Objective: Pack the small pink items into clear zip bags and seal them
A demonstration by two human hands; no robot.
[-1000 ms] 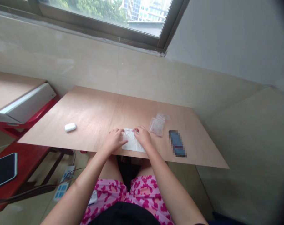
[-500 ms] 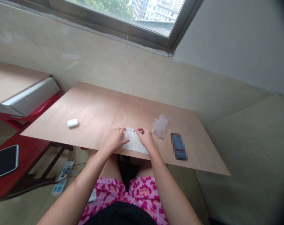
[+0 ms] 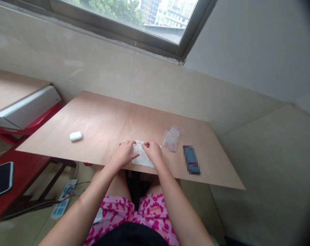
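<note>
A small white packet (image 3: 142, 158) lies at the near edge of the light wooden table (image 3: 106, 119). My left hand (image 3: 124, 153) has its fingers curled on the packet's left end. My right hand (image 3: 152, 151) pinches the packet's top edge near the middle, close to my left fingers. Both hands rest on the tabletop and cover part of the packet.
A few clear zip bags (image 3: 171, 138) lie just right of my hands, with a dark blue blurred object (image 3: 191, 159) beyond them. A white earbud case (image 3: 75, 136) sits at the left. A red side table holds a phone (image 3: 0, 179); a power strip (image 3: 61, 205) lies on the floor.
My right hand has slid left along the packet's top edge, ending close to my left hand. The view has shifted slightly.
</note>
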